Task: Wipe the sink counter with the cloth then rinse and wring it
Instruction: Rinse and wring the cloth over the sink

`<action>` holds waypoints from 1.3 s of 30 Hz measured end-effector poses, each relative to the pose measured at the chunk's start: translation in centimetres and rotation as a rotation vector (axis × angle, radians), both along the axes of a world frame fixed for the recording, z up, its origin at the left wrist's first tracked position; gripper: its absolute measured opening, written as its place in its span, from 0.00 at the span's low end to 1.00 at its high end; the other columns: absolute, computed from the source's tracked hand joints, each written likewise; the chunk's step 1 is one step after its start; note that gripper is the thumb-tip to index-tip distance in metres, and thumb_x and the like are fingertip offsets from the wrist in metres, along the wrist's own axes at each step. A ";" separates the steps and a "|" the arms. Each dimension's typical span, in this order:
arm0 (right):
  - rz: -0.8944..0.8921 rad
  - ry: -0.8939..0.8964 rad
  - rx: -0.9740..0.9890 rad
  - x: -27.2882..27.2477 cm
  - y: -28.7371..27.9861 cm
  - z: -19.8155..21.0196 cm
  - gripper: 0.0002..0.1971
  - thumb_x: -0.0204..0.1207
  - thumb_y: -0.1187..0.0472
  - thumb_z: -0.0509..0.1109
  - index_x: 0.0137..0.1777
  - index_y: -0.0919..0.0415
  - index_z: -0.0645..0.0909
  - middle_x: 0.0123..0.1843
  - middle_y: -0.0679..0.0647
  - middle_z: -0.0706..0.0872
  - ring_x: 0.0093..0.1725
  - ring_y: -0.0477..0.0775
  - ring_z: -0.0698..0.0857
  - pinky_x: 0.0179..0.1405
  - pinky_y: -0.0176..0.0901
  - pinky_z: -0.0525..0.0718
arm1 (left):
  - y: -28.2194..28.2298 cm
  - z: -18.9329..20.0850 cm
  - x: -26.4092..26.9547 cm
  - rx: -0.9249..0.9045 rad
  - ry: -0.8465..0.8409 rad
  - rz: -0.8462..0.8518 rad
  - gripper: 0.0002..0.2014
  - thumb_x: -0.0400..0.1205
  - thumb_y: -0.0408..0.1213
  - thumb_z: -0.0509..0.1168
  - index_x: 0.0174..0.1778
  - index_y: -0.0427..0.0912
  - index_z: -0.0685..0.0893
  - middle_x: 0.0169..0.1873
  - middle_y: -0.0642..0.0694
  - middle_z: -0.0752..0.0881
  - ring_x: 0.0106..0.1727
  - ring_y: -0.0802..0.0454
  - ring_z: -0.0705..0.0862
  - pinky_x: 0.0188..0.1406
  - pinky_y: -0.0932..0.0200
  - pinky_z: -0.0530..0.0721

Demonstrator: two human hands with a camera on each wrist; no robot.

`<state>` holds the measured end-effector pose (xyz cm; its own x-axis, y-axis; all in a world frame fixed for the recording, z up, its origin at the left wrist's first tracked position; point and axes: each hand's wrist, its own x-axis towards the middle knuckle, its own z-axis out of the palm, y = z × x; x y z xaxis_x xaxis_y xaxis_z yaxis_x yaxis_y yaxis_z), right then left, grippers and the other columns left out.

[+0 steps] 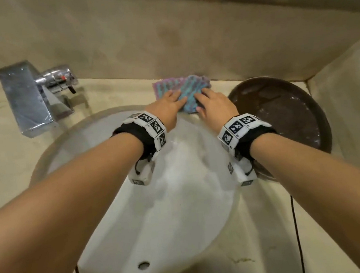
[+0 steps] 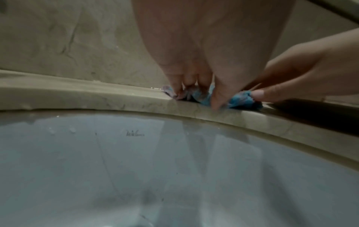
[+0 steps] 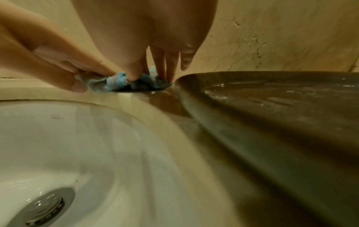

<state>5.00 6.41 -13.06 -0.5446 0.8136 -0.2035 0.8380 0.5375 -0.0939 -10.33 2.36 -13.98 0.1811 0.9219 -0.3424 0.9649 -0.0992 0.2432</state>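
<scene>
A pink and blue striped cloth [image 1: 183,89] lies on the beige counter [image 1: 0,166] just behind the white sink [image 1: 160,216]. My left hand [image 1: 169,105] and right hand [image 1: 213,104] both rest on the cloth's near part, side by side, fingers stretched forward. In the left wrist view my left hand [image 2: 198,95] presses its fingertips down onto the bunched cloth [image 2: 240,99]. In the right wrist view my right hand [image 3: 151,76] presses thumb and fingers into the cloth [image 3: 116,83]. The far half of the cloth lies flat against the wall.
A chrome faucet [image 1: 28,99] stands at the back left of the sink. A round brown dish [image 1: 287,114] with wet streaks sits on the counter right of the cloth, almost touching my right hand. The sink drain [image 3: 44,207] is below. A beige wall [image 1: 164,38] rises behind.
</scene>
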 end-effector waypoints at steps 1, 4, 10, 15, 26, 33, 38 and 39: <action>0.010 -0.002 -0.005 -0.2 0.0 -0.1 0.22 0.83 0.59 0.58 0.76 0.63 0.69 0.78 0.63 0.69 0.73 0.63 0.73 0.72 0.52 0.67 | 0.0 0.0 -0.2 0.008 0.003 0.010 0.32 0.82 0.24 0.51 0.82 0.42 0.53 0.83 0.42 0.51 0.84 0.44 0.50 0.82 0.51 0.55; 0.030 0.014 -0.017 -1.5 0.0 -0.2 0.22 0.82 0.60 0.60 0.75 0.62 0.70 0.78 0.62 0.69 0.72 0.65 0.73 0.72 0.53 0.68 | -0.4 0.0 -1.4 -0.006 0.028 0.031 0.34 0.81 0.22 0.51 0.83 0.45 0.50 0.84 0.45 0.48 0.85 0.47 0.47 0.81 0.52 0.58; 0.138 -0.039 -0.092 -7.1 -0.7 -0.2 0.29 0.82 0.61 0.59 0.82 0.56 0.57 0.84 0.56 0.57 0.80 0.60 0.65 0.77 0.57 0.63 | -2.4 0.6 -6.7 -0.034 0.026 0.219 0.34 0.81 0.22 0.51 0.83 0.46 0.51 0.84 0.44 0.47 0.85 0.44 0.46 0.83 0.50 0.54; 0.220 -0.161 -0.173 -12.9 -1.2 -0.4 0.36 0.80 0.62 0.60 0.84 0.51 0.46 0.86 0.55 0.46 0.85 0.56 0.51 0.81 0.63 0.48 | -5.0 0.2 -10.5 -0.029 0.013 0.407 0.35 0.80 0.23 0.52 0.83 0.46 0.50 0.84 0.43 0.45 0.85 0.42 0.45 0.84 0.48 0.49; 0.234 -0.247 -0.192 -13.9 -2.4 -0.2 0.35 0.83 0.61 0.56 0.84 0.54 0.40 0.86 0.56 0.43 0.85 0.56 0.48 0.81 0.64 0.44 | -5.9 0.4 -10.4 -0.099 0.051 0.505 0.35 0.81 0.29 0.54 0.83 0.45 0.46 0.83 0.41 0.41 0.84 0.39 0.40 0.84 0.44 0.47; 0.107 -0.284 -0.140 -8.0 -1.3 1.3 0.31 0.80 0.64 0.52 0.83 0.52 0.50 0.85 0.53 0.54 0.83 0.59 0.54 0.79 0.70 0.41 | -3.7 0.6 -5.2 -0.121 0.047 0.329 0.36 0.81 0.28 0.55 0.83 0.42 0.44 0.83 0.40 0.40 0.84 0.39 0.38 0.83 0.48 0.47; -0.057 -0.234 -0.088 -2.3 -0.4 2.1 0.18 0.81 0.58 0.56 0.68 0.53 0.75 0.70 0.57 0.78 0.73 0.62 0.71 0.79 0.67 0.52 | -1.3 0.9 0.5 -0.115 0.002 0.178 0.35 0.81 0.25 0.53 0.83 0.39 0.47 0.83 0.39 0.43 0.84 0.39 0.41 0.83 0.48 0.51; -0.088 -0.217 -0.071 -1.5 -0.2 2.2 0.16 0.81 0.55 0.59 0.66 0.53 0.78 0.67 0.58 0.80 0.71 0.62 0.74 0.78 0.64 0.58 | -1.0 0.9 1.3 -0.111 -0.008 0.156 0.34 0.80 0.24 0.53 0.83 0.39 0.48 0.83 0.39 0.43 0.84 0.40 0.41 0.83 0.47 0.52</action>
